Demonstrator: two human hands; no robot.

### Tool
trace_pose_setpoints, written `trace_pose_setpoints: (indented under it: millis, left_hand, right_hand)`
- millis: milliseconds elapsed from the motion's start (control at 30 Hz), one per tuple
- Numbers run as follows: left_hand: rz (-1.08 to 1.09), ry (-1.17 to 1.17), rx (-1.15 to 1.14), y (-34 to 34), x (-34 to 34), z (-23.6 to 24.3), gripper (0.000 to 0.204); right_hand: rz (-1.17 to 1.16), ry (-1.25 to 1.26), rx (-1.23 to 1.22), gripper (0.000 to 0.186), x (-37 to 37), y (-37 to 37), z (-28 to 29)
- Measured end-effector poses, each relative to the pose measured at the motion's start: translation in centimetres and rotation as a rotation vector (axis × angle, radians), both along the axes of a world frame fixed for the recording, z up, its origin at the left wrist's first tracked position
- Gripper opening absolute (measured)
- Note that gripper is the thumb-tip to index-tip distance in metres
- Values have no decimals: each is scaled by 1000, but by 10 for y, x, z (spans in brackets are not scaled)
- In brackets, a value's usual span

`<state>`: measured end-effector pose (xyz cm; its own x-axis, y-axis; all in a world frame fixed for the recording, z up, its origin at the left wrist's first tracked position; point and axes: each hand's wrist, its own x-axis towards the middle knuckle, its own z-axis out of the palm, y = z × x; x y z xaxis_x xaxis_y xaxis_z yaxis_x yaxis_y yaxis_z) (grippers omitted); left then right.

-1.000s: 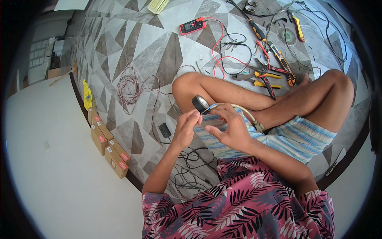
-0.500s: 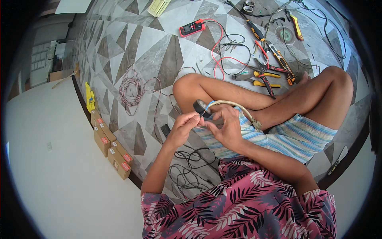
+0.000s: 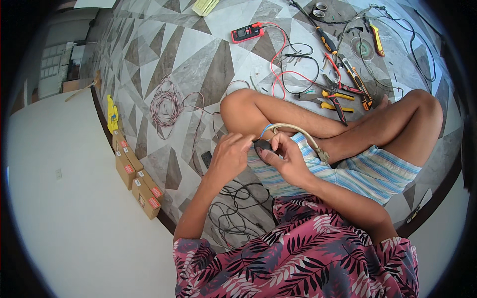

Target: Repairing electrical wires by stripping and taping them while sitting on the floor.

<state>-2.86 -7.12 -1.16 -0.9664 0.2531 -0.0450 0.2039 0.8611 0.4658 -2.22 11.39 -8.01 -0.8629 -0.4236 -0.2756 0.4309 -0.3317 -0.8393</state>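
In my lap, my right hand (image 3: 285, 160) grips a roll of black tape (image 3: 263, 150) with thumb and fingers. My left hand (image 3: 230, 156) is just left of it, fingertips pinched where a thin blue wire (image 3: 265, 129) ends beside the roll; whether they hold the wire, the tape or both is too small to tell. The blue wire comes out of a thick beige cable (image 3: 306, 134), which arches over the tape and runs down to a frayed-looking end or fitting (image 3: 324, 156) by my bent leg.
Beyond my crossed legs lie a red multimeter (image 3: 247, 33) with leads, pliers (image 3: 337, 106), cutters, a screwdriver (image 3: 326, 40), tape rolls (image 3: 320, 10) and black cables (image 3: 412, 44). Coiled thin wire (image 3: 165, 107) lies left, cardboard boxes (image 3: 125, 167) by the white wall (image 3: 64, 208). Tangled black cable (image 3: 233, 206) lies beside me.
The tape roll has moved down and turned, and my right hand has closed round it. My left hand has shifted slightly left and turned, back upward.
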Motion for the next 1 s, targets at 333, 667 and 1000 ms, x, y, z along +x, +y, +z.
trace_pose_setpoints:
  millis: [333, 667, 1000]
  left_hand:
    - [32, -29, 73, 4, 3, -1, 9]
    - [655, -646, 982, -11, 10, -18, 31]
    - [379, -753, 710, -9, 1, 1, 35]
  right_hand:
    - [185, 119, -156, 34, -83, -12, 29]
    - [127, 164, 344, 26, -5, 8, 26]
    - [-33, 315, 416, 32, 2, 1, 11]
